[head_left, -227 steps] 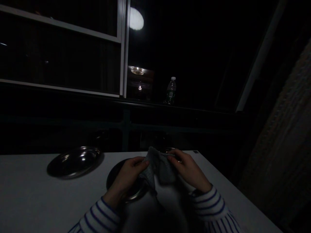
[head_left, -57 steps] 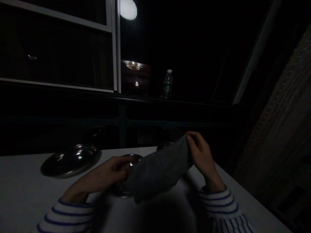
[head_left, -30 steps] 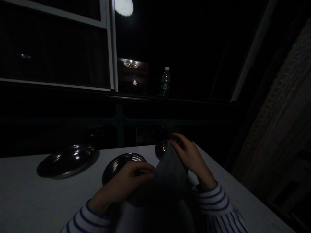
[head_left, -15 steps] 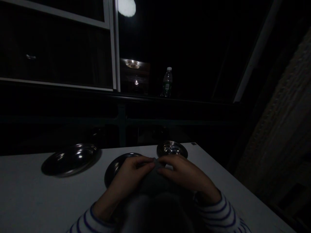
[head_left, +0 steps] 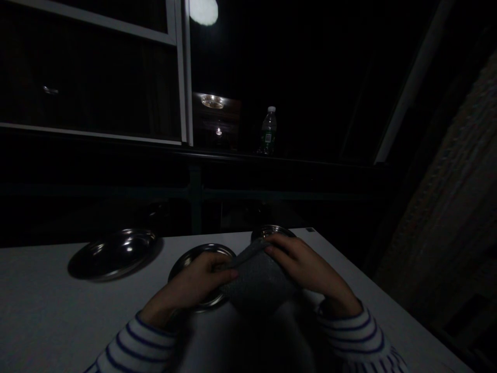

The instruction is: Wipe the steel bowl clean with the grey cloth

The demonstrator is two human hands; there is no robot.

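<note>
A dark grey cloth (head_left: 260, 282) hangs between my hands, its upper edge stretched at a slant. My left hand (head_left: 198, 277) pinches the cloth's left corner, thumb on top, in front of a round metal plate (head_left: 182, 264). Higher and to the right, my right hand (head_left: 301, 261) grips the other end of that edge between thumb and fingers. Just behind it, a smaller shiny metal dish (head_left: 258, 233) is partly covered by the hand and cloth. The room is dim, so the cloth's lower part fades into shadow.
A larger metal dish (head_left: 112, 256) lies on the left of the white table (head_left: 42, 300). Beyond the table, a clear plastic bottle (head_left: 268, 132) with a white cap stands on a dark window ledge (head_left: 229, 157). A patterned curtain (head_left: 454, 181) hangs at the right.
My hands have moved apart, the left one down and leftward, the right one slightly up and rightward. The cloth's upper edge is now spread between them and more of it shows.
</note>
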